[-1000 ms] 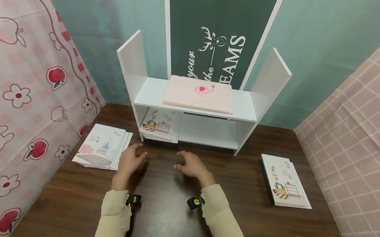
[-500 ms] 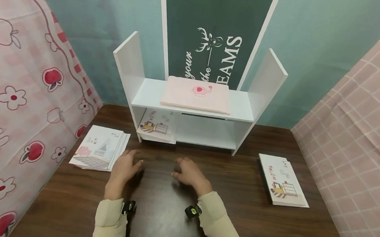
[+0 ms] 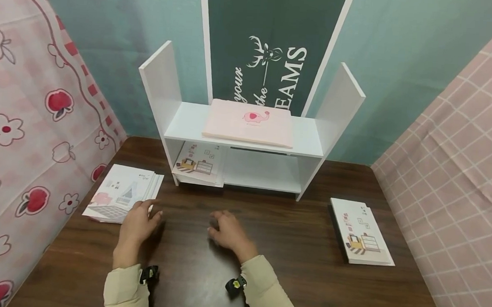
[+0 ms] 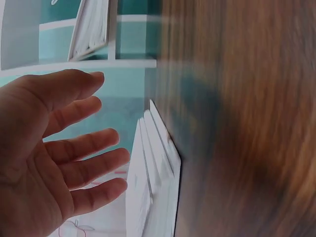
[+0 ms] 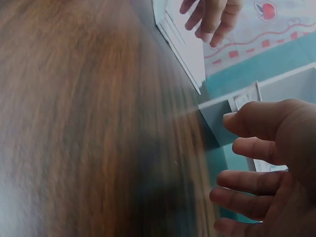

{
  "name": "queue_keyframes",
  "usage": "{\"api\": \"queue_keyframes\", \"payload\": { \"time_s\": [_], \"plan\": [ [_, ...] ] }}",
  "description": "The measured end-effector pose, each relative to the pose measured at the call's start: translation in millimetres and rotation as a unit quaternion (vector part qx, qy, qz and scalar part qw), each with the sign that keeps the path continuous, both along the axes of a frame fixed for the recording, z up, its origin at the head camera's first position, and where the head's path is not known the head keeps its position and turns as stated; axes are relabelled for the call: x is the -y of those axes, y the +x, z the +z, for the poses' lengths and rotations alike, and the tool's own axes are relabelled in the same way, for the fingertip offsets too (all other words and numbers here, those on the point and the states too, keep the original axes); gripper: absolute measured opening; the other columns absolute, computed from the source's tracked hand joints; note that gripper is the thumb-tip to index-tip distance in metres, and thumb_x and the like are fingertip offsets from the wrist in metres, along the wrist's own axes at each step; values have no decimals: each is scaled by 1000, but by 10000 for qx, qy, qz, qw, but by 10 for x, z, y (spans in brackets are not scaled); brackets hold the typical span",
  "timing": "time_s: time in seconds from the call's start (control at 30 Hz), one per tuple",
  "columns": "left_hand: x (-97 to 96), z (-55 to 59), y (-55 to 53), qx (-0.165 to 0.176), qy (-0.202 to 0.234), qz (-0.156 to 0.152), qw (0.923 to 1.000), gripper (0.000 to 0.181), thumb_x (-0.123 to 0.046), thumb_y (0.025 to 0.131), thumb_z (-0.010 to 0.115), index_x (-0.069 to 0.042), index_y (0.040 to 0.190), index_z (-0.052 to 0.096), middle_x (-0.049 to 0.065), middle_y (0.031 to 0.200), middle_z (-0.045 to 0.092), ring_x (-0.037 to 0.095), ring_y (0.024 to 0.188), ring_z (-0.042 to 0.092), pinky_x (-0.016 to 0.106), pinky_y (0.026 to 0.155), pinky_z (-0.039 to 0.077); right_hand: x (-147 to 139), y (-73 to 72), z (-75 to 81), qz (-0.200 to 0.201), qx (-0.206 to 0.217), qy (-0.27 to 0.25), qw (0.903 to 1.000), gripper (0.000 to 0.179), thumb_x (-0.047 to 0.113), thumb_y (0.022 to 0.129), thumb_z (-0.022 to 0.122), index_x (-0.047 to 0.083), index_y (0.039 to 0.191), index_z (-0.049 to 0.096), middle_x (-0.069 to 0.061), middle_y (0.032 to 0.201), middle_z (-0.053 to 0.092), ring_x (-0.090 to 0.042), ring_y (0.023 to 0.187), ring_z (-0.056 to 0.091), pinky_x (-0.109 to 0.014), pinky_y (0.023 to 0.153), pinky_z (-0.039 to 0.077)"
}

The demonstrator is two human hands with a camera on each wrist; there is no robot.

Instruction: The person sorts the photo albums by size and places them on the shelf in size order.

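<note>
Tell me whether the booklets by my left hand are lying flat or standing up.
Lying flat: in the head view, the booklets are stacked on the table with the top one's printed cover facing up.

There are two sets of fingers (image 4: pixel 96 168) (image 5: pixel 249 181), three stacks of booklets (image 3: pixel 116 194) (image 3: pixel 197 164) (image 3: pixel 360 233), one pink elephant-print cover (image 3: pixel 249 122), one two-tier white shelf unit (image 3: pixel 307 133), one worktop (image 3: pixel 306 277), two black wrist straps (image 3: pixel 149 274) (image 3: pixel 235 286), two beige sleeves (image 3: pixel 126 288) (image 3: pixel 270 289), one dark green panel (image 3: pixel 278 11), one deer's-head print (image 3: pixel 273 54), one pink grid-patterned cloth (image 3: pixel 448 206) and one apple-and-flower cloth (image 3: pixel 27 100).
</note>
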State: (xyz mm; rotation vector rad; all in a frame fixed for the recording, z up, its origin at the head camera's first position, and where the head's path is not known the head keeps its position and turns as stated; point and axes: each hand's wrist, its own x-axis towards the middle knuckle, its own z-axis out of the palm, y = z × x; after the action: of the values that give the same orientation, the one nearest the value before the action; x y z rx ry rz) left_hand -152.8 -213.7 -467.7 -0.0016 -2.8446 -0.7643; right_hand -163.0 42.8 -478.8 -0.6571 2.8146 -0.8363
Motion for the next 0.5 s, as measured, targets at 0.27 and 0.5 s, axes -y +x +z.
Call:
{"api": "queue_keyframes", "payload": {
  "time_s": [0.27,0.5],
  "plan": [
    [169,-12,9,-33,-107,177,9998,39,-15,82,66,6,114,57,33,105,53,52,94,51,59,78,41,181,14,-80,119,-117,16,9999,39,21,83,67,6,119,60,-12,115,61,-28,109,54,-35,91,43],
    [312,8,33,-304,-192,367,9987,35,-13,81,63,6,109,58,34,102,53,53,88,52,59,73,42,354,55,-121,221,-306,248,9990,37,24,84,65,8,117,62,-11,114,61,-27,108,55,-35,87,45]
  ]
}}
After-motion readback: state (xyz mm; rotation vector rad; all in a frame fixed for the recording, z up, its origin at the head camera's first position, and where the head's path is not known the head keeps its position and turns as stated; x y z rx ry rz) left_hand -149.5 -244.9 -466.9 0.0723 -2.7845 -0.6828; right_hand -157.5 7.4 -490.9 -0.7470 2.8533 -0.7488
